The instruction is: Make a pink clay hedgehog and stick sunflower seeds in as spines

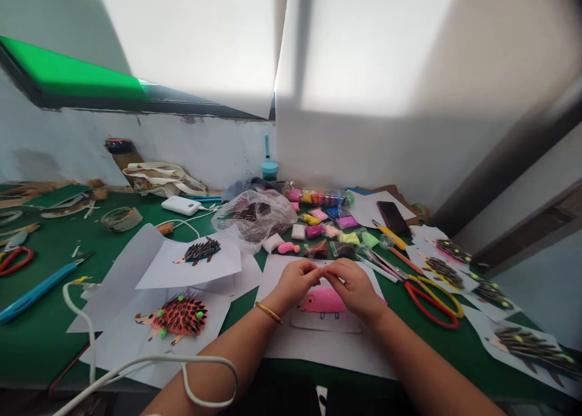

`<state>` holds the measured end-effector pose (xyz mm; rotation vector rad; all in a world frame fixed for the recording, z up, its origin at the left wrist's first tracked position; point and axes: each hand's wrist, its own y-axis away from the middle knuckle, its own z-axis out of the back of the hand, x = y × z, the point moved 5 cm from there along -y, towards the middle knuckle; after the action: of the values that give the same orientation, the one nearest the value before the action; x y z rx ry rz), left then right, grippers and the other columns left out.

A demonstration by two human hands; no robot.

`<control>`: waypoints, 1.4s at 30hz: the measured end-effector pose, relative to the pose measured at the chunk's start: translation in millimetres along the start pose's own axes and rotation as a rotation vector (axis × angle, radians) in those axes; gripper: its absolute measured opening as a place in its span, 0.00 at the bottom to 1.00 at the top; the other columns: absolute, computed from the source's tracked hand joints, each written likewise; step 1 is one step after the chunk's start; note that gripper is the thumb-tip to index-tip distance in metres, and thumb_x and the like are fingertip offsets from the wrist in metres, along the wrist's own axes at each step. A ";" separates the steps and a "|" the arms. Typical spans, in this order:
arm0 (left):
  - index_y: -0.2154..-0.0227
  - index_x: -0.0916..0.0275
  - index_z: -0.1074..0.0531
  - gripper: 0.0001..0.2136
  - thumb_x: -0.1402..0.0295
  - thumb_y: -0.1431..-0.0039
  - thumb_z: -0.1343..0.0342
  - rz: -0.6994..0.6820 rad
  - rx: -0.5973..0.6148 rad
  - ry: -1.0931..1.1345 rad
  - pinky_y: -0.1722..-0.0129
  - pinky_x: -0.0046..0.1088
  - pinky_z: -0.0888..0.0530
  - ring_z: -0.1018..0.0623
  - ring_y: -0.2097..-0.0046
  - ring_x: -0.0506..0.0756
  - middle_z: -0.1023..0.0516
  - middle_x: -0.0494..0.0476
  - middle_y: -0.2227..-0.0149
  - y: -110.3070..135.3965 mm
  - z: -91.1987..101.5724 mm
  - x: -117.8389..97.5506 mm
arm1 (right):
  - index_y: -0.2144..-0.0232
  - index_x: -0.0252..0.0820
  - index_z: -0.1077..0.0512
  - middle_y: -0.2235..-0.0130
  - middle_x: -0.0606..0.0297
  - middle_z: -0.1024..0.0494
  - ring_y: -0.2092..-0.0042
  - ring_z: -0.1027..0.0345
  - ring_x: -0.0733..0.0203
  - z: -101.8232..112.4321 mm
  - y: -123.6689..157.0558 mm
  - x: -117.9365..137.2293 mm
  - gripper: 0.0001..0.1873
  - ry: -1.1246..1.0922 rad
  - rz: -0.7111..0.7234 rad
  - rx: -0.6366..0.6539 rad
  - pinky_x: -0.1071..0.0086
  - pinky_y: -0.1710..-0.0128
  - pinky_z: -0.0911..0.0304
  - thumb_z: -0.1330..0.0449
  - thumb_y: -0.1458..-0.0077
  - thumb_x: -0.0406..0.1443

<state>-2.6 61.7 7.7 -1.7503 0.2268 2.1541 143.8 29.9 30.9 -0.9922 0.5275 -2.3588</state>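
My left hand (294,284) and my right hand (357,287) meet fingertip to fingertip, both pinched. Whatever lies between the fingers is too small to make out. Below them is a pink clay hedgehog body (313,301) with a dark eye and outlined feet, on a small white card (327,325). My right hand covers part of its back. The card rests on a larger white sheet (291,345). Just beyond my hands lie a lump of pink clay (287,247) and several small bags of coloured clay (313,231).
Scissors (434,301) with red and yellow handles lie right, near a phone (393,218) and several finished hedgehog pictures (443,273). On the left are a red hedgehog picture (184,316), a white cable (150,359) and a blue pen-like tool (40,291). A plastic bag (254,216) sits behind.
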 end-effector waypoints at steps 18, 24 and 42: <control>0.71 0.59 0.20 0.03 0.67 0.45 0.39 -0.079 -0.179 -0.589 0.58 0.33 0.29 0.22 0.62 0.57 0.21 0.56 0.67 -16.7 35.9 23.2 | 0.65 0.43 0.24 0.69 0.63 0.20 0.69 0.27 0.57 18.4 36.3 -83.0 0.14 -0.161 -0.575 -0.122 0.65 0.69 0.32 0.42 0.45 0.46; 0.64 0.58 0.20 0.06 0.69 0.45 0.39 -0.044 -0.142 -0.822 0.57 0.33 0.30 0.24 0.58 0.58 0.22 0.56 0.63 -12.7 33.6 22.0 | 0.68 0.44 0.24 0.72 0.65 0.21 0.71 0.28 0.56 15.7 39.6 -90.5 0.13 -0.093 -0.608 -0.046 0.64 0.69 0.36 0.43 0.44 0.45; 0.64 0.54 0.21 0.06 0.66 0.45 0.36 -0.173 -0.023 -1.008 0.49 0.41 0.37 0.31 0.48 0.60 0.25 0.54 0.55 6.2 8.3 1.5 | 0.70 0.45 0.30 0.72 0.68 0.25 0.69 0.32 0.58 16.3 33.2 -95.9 0.10 0.041 -0.546 0.015 0.66 0.68 0.41 0.44 0.44 0.44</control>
<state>-12.8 59.1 7.4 -0.4926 -0.2047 2.5820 223.4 58.7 -27.6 -1.2007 0.2724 -2.8561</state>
